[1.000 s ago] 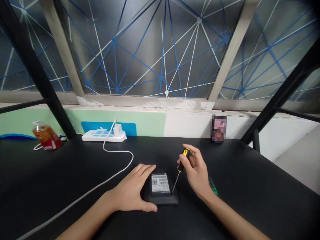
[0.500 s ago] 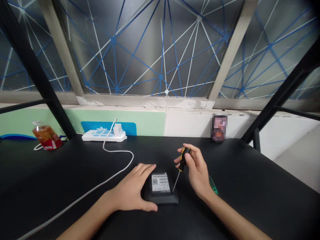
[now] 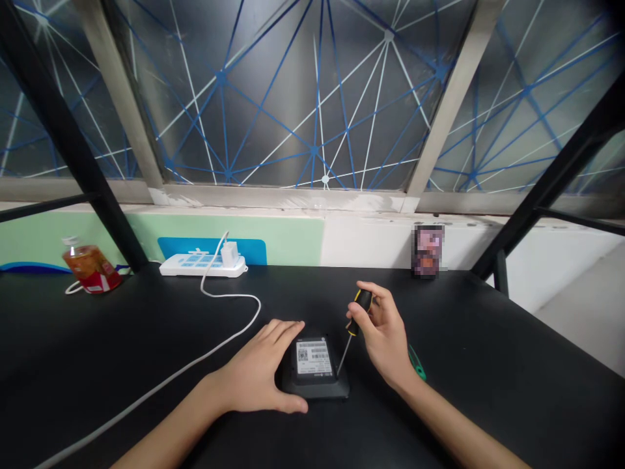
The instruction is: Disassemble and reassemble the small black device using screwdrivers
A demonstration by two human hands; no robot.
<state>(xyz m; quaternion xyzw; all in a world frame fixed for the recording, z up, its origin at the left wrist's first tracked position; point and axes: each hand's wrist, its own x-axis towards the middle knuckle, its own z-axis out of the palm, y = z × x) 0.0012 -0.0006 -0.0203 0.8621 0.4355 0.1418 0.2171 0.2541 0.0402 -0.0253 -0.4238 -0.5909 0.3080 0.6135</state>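
A black device (image 3: 319, 389) with a white printed label (image 3: 313, 357) lies on the black table. My left hand (image 3: 261, 371) rests along the device's left side, thumb and fingers spread apart around that edge. A black and yellow screwdriver (image 3: 361, 306) is held by its handle in my right hand (image 3: 385, 332). It slants down to the left, and its tip meets the device near the lower right corner of the label.
A white cable (image 3: 195, 360) runs from the white power strip (image 3: 202, 265) across the table's left side. A bottle (image 3: 92, 266) leans at the far left. A green object (image 3: 416, 363) lies partly behind my right wrist. A pixelated item (image 3: 428, 251) stands at the back right.
My right thumb has shifted left and down across the screwdriver handle, and the fingers have changed their hold. My left hand and the device look unmoved.
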